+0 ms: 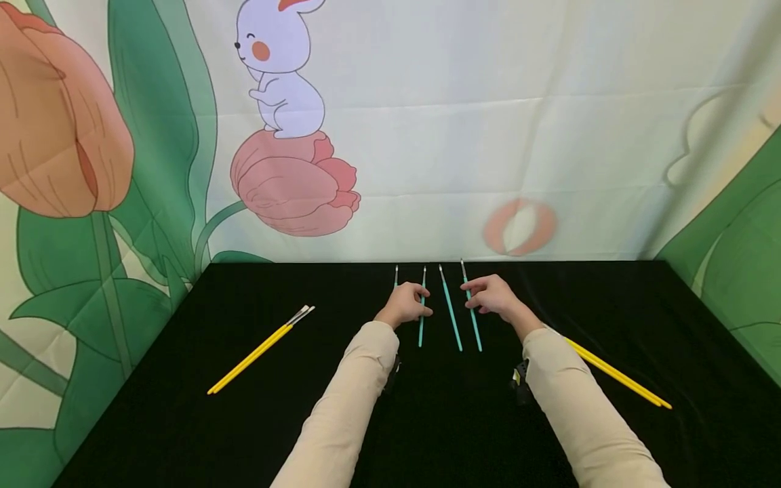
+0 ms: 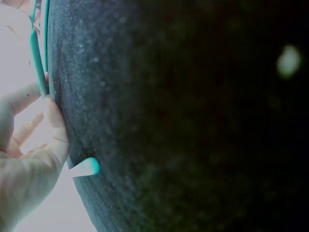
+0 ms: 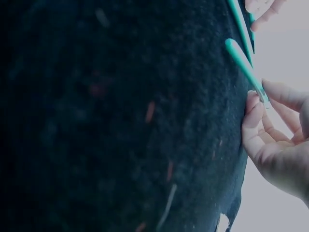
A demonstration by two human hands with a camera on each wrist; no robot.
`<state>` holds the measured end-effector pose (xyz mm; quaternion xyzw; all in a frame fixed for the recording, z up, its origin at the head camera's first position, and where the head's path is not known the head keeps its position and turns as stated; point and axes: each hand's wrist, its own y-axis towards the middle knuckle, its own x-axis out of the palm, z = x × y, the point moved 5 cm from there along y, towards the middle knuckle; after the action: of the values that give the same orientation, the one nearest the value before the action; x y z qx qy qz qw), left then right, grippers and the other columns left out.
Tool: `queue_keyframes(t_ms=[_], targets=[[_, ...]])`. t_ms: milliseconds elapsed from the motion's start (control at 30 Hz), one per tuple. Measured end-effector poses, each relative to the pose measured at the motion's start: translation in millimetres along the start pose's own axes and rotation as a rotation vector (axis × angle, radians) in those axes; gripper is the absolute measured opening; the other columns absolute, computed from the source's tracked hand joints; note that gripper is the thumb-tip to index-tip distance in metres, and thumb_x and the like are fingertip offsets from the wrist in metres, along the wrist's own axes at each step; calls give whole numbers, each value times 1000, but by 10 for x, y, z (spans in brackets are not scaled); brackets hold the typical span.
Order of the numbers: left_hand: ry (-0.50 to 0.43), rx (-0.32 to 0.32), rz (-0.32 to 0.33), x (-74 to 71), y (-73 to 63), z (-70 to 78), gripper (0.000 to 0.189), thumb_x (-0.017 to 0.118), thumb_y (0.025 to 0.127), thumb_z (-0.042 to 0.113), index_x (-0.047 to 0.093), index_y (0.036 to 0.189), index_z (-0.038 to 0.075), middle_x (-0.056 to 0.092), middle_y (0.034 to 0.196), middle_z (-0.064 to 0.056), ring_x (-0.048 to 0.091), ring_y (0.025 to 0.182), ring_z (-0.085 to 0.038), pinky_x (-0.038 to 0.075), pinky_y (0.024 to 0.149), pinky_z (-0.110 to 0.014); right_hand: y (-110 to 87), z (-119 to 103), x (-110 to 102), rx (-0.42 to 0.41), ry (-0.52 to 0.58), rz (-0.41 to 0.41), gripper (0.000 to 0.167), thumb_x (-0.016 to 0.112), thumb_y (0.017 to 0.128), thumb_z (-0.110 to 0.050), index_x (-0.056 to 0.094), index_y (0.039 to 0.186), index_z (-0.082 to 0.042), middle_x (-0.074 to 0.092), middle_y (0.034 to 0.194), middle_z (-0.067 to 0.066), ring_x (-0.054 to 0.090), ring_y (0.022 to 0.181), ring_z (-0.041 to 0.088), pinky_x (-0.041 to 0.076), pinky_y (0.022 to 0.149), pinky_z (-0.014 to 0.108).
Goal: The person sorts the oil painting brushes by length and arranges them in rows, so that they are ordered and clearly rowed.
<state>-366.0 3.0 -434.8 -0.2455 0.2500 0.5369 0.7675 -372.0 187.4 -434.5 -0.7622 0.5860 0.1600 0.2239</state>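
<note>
A slim teal-handled paintbrush [image 1: 421, 331] on the black cloth-covered table [image 1: 451, 420] is pinched by the left hand [image 1: 404, 303]; the right hand [image 1: 493, 296] pinches the rightmost teal brush [image 1: 474, 324]. Another teal brush [image 1: 451, 308] lies between; a partly hidden teal brush [image 1: 396, 273] is behind the left hand. Slender yellow-handled paintbrushes [image 1: 253, 356] lie well to the left, another yellow pair [image 1: 616, 373] beside the right beige sleeve [image 1: 588, 413]

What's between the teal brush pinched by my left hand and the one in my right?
Another teal brush lies on the black cloth there, apart from left hand and right hand; the head view shows it.
</note>
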Motion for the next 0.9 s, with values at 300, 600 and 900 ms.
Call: queue_keyframes(t_ms=[300,600,900], targets=[[-6,-16,-3,3,-14,12,37,69,79,6,60,114,1,51,74,-6,55,59,-16,47,58,-27,-18,-85,35,9,-79,2,41,64,80,0,56,120,5,56,104,19,52,82,23,48,60,29],[8,3,-65,-15,-54,67,40,67,82,8,56,120,2,51,81,-7,55,61,-16,48,60,-26,-92,-96,7,-7,-96,10,42,63,82,-2,54,122,5,55,114,26,57,91,28,50,65,33],[35,82,-106,-125,-114,159,43,66,83,9,53,123,1,53,92,-11,54,64,-17,50,62,-26,-209,-131,-58,-36,-69,27,42,63,83,-6,54,123,3,54,114,24,59,89,26,50,65,31]])
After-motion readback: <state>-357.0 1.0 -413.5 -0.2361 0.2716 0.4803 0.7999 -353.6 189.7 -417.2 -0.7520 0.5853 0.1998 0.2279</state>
